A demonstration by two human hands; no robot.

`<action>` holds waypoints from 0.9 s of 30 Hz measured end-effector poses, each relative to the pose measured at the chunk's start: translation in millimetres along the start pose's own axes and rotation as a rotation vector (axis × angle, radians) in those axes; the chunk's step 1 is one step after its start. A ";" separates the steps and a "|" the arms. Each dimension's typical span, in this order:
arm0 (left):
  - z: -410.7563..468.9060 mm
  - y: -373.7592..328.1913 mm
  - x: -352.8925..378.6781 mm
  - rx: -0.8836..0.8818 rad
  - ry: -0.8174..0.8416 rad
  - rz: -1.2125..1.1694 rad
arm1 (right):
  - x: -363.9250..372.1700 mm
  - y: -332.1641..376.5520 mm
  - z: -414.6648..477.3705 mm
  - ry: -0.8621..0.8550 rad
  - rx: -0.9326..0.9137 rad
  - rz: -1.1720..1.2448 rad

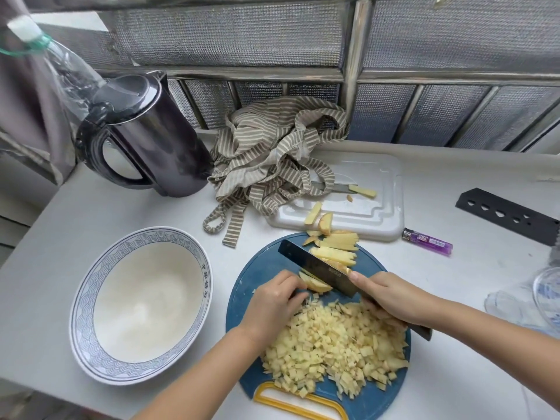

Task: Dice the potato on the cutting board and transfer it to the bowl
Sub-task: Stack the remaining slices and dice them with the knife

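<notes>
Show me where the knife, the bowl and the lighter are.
knife [315, 266], head view, flat of the dark blade.
bowl [91, 286], head view, patterned left rim.
lighter [428, 241], head view, middle of its purple body.

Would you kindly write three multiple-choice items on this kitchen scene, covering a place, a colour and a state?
1. The white patterned-rim bowl sits where, relative to the round blue cutting board?
A its left
B its right
C on it

2. The lighter on the counter is:
A red
B purple
C green

3. The bowl is:
A full of potato
B empty
C overturned

Answers:
1 A, it stands left of the board.
2 B, its body is purple.
3 B, the diced potato pile lies on the board.
</notes>
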State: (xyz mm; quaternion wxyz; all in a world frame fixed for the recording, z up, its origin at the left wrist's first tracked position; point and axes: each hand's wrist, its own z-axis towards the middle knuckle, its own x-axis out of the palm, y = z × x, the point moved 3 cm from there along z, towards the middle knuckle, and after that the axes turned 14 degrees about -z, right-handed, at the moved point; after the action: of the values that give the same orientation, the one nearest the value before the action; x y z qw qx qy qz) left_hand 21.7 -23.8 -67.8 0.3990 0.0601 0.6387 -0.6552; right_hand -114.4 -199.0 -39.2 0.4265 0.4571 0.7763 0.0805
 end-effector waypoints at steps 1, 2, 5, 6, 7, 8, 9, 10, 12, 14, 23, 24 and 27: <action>0.4 0.8 -1.1 -0.007 -0.006 0.007 | -2.0 0.2 -1.9 0.008 0.000 0.033; 1.2 0.7 -2.3 -0.015 -0.007 0.013 | -4.2 1.0 -3.4 0.018 -0.006 0.066; 6.3 -1.7 -7.5 -0.058 -0.009 0.008 | -13.9 3.3 -7.4 0.062 -0.033 0.197; 9.2 -2.8 -10.4 -0.078 -0.007 0.010 | -18.5 3.6 -8.6 0.070 -0.036 0.262; 13.0 -3.7 -14.1 -0.095 -0.008 0.015 | -24.5 4.0 -9.9 0.065 -0.038 0.316; 18.5 -5.7 -18.4 -0.107 -0.012 0.015 | -31.3 3.8 -11.4 0.045 -0.037 0.351; 26.4 -8.5 -23.1 -0.121 -0.027 0.007 | -38.8 3.2 -13.1 0.011 -0.031 0.370; 38.4 -11.6 -28.0 -0.146 -0.046 -0.001 | -47.4 1.5 -14.7 -0.038 -0.020 0.382; 68.0 -14.4 -35.0 -0.226 -0.090 -0.002 | -62.0 -4.7 -16.4 -0.158 0.028 0.402; 99.9 -12.4 -34.7 -0.345 -0.112 -0.006 | -73.2 -13.9 -15.4 -0.285 0.089 0.410; 165.6 -9.5 11.0 -0.576 0.142 0.313 | -73.9 -32.9 -19.7 -0.392 0.191 0.442; 166.6 -6.3 12.5 -0.565 0.151 0.275 | -72.3 -33.7 -20.7 -0.393 0.199 0.444; 166.6 -4.2 16.2 -0.481 0.270 0.158 | -69.4 -36.6 -24.0 -0.402 0.203 0.471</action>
State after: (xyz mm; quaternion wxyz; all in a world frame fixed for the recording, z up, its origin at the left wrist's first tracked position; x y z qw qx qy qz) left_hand 80.1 -178.9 -44.6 0.3631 0.0998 0.8164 -0.4378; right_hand -140.4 -267.5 -2.3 0.4933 0.6709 0.5536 0.0073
